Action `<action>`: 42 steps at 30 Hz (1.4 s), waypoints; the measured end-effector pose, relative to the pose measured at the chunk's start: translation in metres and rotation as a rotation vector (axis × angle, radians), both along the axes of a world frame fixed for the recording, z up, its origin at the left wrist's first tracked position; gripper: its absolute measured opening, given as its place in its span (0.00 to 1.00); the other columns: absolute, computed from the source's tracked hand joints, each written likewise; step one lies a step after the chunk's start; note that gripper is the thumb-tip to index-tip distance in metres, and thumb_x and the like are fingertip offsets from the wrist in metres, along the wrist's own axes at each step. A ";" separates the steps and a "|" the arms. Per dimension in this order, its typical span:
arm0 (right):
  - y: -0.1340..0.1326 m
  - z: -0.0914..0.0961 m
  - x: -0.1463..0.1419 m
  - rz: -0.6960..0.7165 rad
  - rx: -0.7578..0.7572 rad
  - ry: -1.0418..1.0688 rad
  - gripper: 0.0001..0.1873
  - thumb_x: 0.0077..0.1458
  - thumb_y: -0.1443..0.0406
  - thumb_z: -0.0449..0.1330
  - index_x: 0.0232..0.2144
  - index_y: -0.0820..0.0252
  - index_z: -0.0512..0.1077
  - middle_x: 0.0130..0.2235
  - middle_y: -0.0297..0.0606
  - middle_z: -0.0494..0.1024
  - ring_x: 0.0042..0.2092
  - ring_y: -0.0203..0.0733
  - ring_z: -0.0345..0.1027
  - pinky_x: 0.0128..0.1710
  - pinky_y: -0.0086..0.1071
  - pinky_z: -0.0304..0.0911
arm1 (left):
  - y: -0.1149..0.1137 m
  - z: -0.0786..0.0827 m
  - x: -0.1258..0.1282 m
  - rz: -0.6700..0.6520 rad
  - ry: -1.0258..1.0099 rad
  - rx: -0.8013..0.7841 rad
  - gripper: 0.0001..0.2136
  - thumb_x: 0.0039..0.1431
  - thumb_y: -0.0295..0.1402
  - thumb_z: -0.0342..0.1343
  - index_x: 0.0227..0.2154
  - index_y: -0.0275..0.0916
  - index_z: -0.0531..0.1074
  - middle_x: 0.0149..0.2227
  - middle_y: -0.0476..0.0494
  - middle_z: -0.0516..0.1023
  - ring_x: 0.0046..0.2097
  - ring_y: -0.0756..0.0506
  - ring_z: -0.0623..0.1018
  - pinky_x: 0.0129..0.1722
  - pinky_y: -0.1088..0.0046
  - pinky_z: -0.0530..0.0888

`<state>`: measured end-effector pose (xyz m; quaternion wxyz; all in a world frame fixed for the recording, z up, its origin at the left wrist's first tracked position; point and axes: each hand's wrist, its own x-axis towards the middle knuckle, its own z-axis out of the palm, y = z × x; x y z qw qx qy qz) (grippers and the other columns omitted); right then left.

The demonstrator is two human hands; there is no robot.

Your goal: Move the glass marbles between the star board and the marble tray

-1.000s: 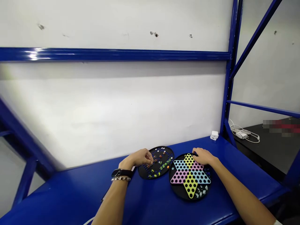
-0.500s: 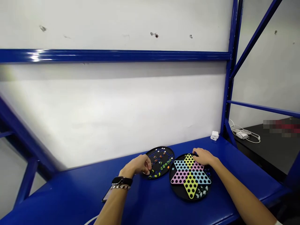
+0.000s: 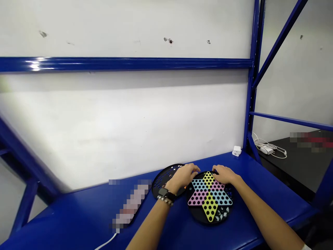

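Well, ahead of me stands a blue steel rack against a scuffed white wall, and its blue bench top runs across my view. Off to the right, a white cable and charger lie on a black surface. A small white plug adapter sits at the back of the bench, and a thin white cord trails off its near edge. A pixelated patch hides whatever lies on the bench to my left.

Two game boards lie side by side on the bench, almost touching. To the right is a black Chinese checkers board with a star of yellow, pink and pale blue points. To the left is a round black board with rows of holes, mostly under my left hand. That hand is curved and half-closed over the gap between the boards, with a watch and a chain bracelet on the wrist. My right hand curls over the star board's far rim. I cannot tell whether either hand holds anything. Clear marbles sit in the star board's near corner, and an orange marble shows just beside my left hand.
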<state>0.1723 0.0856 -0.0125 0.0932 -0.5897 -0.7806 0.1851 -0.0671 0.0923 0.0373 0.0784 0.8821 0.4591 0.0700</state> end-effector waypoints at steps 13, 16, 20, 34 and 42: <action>-0.001 0.001 -0.002 0.010 0.008 -0.020 0.16 0.58 0.60 0.51 0.47 0.57 0.70 0.48 0.46 0.74 0.47 0.51 0.69 0.43 0.39 0.60 | 0.017 -0.028 0.022 0.022 0.114 -0.006 0.09 0.59 0.32 0.56 0.38 0.46 0.80 0.43 0.45 0.79 0.43 0.43 0.78 0.39 0.72 0.72; -0.002 0.001 -0.002 0.011 0.006 -0.020 0.17 0.58 0.61 0.51 0.48 0.57 0.69 0.49 0.46 0.74 0.48 0.51 0.69 0.44 0.39 0.60 | 0.017 -0.028 0.017 0.017 0.117 0.001 0.08 0.60 0.33 0.56 0.37 0.44 0.80 0.41 0.45 0.79 0.43 0.42 0.78 0.40 0.72 0.72; -0.002 0.002 -0.002 0.010 -0.012 -0.021 0.17 0.58 0.61 0.50 0.48 0.56 0.69 0.49 0.45 0.74 0.48 0.51 0.69 0.44 0.39 0.59 | 0.019 -0.030 0.013 0.013 0.112 0.015 0.09 0.60 0.39 0.58 0.36 0.44 0.81 0.40 0.44 0.79 0.42 0.43 0.78 0.41 0.72 0.72; -0.002 0.001 0.000 -0.005 -0.017 -0.021 0.18 0.59 0.59 0.51 0.49 0.56 0.69 0.51 0.46 0.74 0.50 0.53 0.68 0.46 0.40 0.60 | 0.016 -0.018 0.000 -0.018 0.098 -0.128 0.14 0.58 0.29 0.53 0.40 0.48 0.82 0.42 0.49 0.83 0.42 0.44 0.80 0.39 0.76 0.72; 0.001 -0.002 0.002 0.001 -0.030 -0.001 0.19 0.59 0.59 0.51 0.51 0.56 0.69 0.52 0.46 0.73 0.50 0.52 0.68 0.46 0.40 0.60 | 0.014 -0.016 -0.001 0.019 0.144 -0.128 0.15 0.58 0.29 0.51 0.42 0.49 0.80 0.43 0.46 0.82 0.43 0.43 0.80 0.40 0.73 0.73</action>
